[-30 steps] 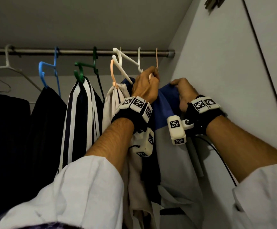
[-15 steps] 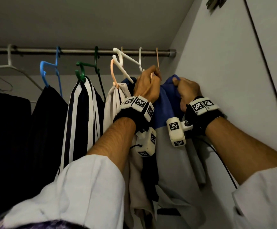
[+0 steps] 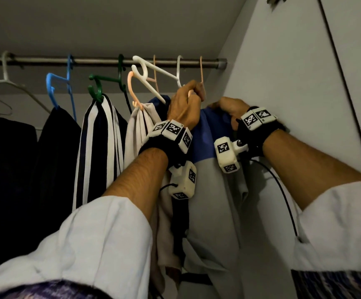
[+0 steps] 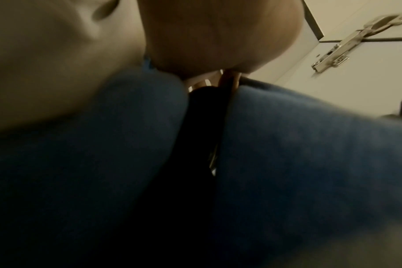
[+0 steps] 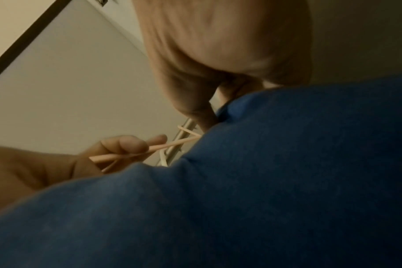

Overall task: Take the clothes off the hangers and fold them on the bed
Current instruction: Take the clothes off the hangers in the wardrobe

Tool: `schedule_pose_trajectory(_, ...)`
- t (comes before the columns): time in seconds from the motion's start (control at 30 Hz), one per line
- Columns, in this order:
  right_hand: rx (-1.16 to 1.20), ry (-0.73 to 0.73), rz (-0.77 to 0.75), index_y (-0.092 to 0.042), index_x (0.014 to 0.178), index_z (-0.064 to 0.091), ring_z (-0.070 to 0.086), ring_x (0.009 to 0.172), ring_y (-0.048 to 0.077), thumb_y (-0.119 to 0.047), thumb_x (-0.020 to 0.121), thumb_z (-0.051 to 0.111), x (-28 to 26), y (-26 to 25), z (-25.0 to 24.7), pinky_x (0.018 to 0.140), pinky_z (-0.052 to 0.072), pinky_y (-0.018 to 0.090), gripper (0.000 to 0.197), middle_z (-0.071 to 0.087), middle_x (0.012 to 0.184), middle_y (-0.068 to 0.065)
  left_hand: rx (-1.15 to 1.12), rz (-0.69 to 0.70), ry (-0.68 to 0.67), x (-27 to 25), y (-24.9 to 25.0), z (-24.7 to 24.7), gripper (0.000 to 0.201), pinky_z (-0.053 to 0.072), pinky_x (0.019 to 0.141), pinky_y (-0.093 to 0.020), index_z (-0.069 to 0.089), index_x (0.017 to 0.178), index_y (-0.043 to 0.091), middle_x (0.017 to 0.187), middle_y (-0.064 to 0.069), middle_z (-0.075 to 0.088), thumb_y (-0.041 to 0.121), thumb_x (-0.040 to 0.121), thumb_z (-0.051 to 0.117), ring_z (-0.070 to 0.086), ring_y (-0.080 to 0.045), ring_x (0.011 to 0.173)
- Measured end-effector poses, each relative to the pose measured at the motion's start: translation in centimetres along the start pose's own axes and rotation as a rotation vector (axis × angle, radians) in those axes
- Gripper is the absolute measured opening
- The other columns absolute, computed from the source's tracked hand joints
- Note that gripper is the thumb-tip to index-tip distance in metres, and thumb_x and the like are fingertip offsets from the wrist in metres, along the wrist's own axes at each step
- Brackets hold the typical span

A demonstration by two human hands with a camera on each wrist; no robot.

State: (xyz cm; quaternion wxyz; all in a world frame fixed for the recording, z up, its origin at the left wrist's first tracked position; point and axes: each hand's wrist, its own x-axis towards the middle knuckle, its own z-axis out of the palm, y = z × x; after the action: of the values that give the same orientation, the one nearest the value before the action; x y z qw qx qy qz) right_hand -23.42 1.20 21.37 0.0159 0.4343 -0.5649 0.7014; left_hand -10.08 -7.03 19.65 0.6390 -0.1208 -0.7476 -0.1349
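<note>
Both arms reach up to the right end of the closet rod (image 3: 101, 61). The left hand (image 3: 183, 106) clenches a peach hanger (image 3: 201, 80); the right hand (image 3: 229, 107) grips the shoulder of the blue-and-grey top (image 3: 211, 190) hung there against the wardrobe side panel (image 3: 283, 93).

The blue garment (image 3: 213, 128) hides the right hand's fingers (image 3: 215, 104).

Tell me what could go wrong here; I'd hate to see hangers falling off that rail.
The left hand grips the peach hanger among crowded neighbours, so lifting it might snag the white hanger and drag it off the rod. The right hand bunches the blue garment against the wardrobe wall; it could catch on the hanger's shoulder.
</note>
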Motion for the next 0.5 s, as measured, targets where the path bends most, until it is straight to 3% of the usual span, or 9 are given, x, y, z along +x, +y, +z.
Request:
schedule_pose_trajectory(0.03,0.052,0.060,0.000,-0.012,0.086,0.078,0.073,0.100,0.028,-0.035,0.047,0.078,1.0,0.4,-0.4,0.099,0.056,0.049,0.045,0.079,0.097,0.007,-0.006,0.005,0.000,0.0,0.0,0.0,0.034,0.044,0.081,-0.020,0.059,0.086,-0.002,0.109,-0.028,0.067,0.019,0.086,0.032,0.061,-0.028,0.100)
schedule_pose_trajectory(0.07,0.105,0.117,-0.002,-0.010,0.082,0.079,0.075,0.095,0.031,-0.033,0.044,0.075,1.8,0.8,-0.7,0.093,0.059,0.051,0.044,0.079,0.088,0.009,-0.008,0.014,-0.002,-0.1,0.1,0.1,0.035,0.043,0.080,-0.017,0.058,0.087,-0.004,0.109,-0.029,0.067,0.019,0.086,0.032,0.061,-0.027,0.098)
schedule_pose_trajectory(0.13,0.213,0.200,-0.011,-0.009,0.081,0.079,0.075,0.090,0.033,-0.032,0.049,0.073,1.7,0.9,-0.6,0.087,0.061,0.052,0.039,0.079,0.082,0.009,0.001,0.024,-0.009,-0.1,0.3,0.4,0.035,0.046,0.081,-0.021,0.058,0.088,-0.004,0.109,-0.029,0.066,0.019,0.086,0.032,0.061,-0.028,0.097)
schedule_pose_trajectory(0.2,0.226,0.238,-0.035,-0.008,0.093,0.079,0.074,0.093,0.032,-0.032,0.063,0.075,-0.3,0.1,-0.1,0.087,0.061,0.045,0.039,0.079,0.091,0.009,0.016,0.036,0.003,-0.1,0.4,0.6,0.031,0.050,0.081,-0.028,0.057,0.086,0.000,0.106,-0.028,0.067,0.018,0.086,0.032,0.059,-0.023,0.094)
schedule_pose_trajectory(0.27,0.175,0.241,-0.065,-0.010,0.108,0.076,0.069,0.095,0.028,-0.033,0.084,0.068,-1.7,-0.4,-0.4,0.077,0.056,0.034,0.034,0.075,0.103,0.007,0.041,0.060,0.026,-0.2,0.3,0.6,0.024,0.053,0.082,-0.043,0.055,0.082,0.007,0.095,-0.024,0.067,0.017,0.086,0.033,0.062,-0.027,0.089)
schedule_pose_trajectory(0.33,0.147,0.139,-0.066,-0.019,0.111,0.071,0.064,0.095,0.022,-0.040,0.093,0.058,-2.2,-0.8,-0.6,0.070,0.047,0.025,0.030,0.071,0.104,0.003,0.057,0.059,0.029,-0.3,0.2,0.6,0.022,0.053,0.082,-0.045,0.054,0.081,0.009,0.092,-0.020,0.066,0.016,0.085,0.033,0.063,-0.032,0.092)
schedule_pose_trajectory(0.37,0.156,0.045,-0.029,-0.021,0.116,0.070,0.066,0.100,0.024,-0.046,0.089,0.059,-2.4,-1.0,-0.8,0.078,0.049,0.026,0.038,0.071,0.106,0.005,0.053,0.056,0.023,-0.4,0.1,0.5,0.023,0.052,0.083,-0.040,0.054,0.082,0.009,0.093,-0.019,0.067,0.016,0.085,0.033,0.063,-0.031,0.093)
schedule_pose_trajectory(0.43,0.147,-0.093,0.106,-0.015,0.121,0.070,0.068,0.110,0.030,-0.050,0.078,0.067,-1.7,-1.2,-0.6,0.100,0.051,0.040,0.056,0.074,0.115,0.016,0.031,0.062,0.008,-0.5,0.0,0.3,0.026,0.046,0.081,-0.019,0.056,0.084,0.006,0.097,-0.013,0.064,0.016,0.086,0.032,0.059,-0.024,0.094)
schedule_pose_trajectory(0.5,0.072,-0.155,0.108,-0.011,0.109,0.069,0.068,0.106,0.030,-0.044,0.080,0.070,-0.1,-1.0,-0.3,0.102,0.048,0.041,0.044,0.073,0.110,0.017,0.002,0.098,0.001,-0.5,-0.2,0.1,0.027,0.041,0.074,-0.011,0.056,0.085,0.004,0.095,-0.017,0.063,0.015,0.087,0.032,0.058,-0.024,0.092)
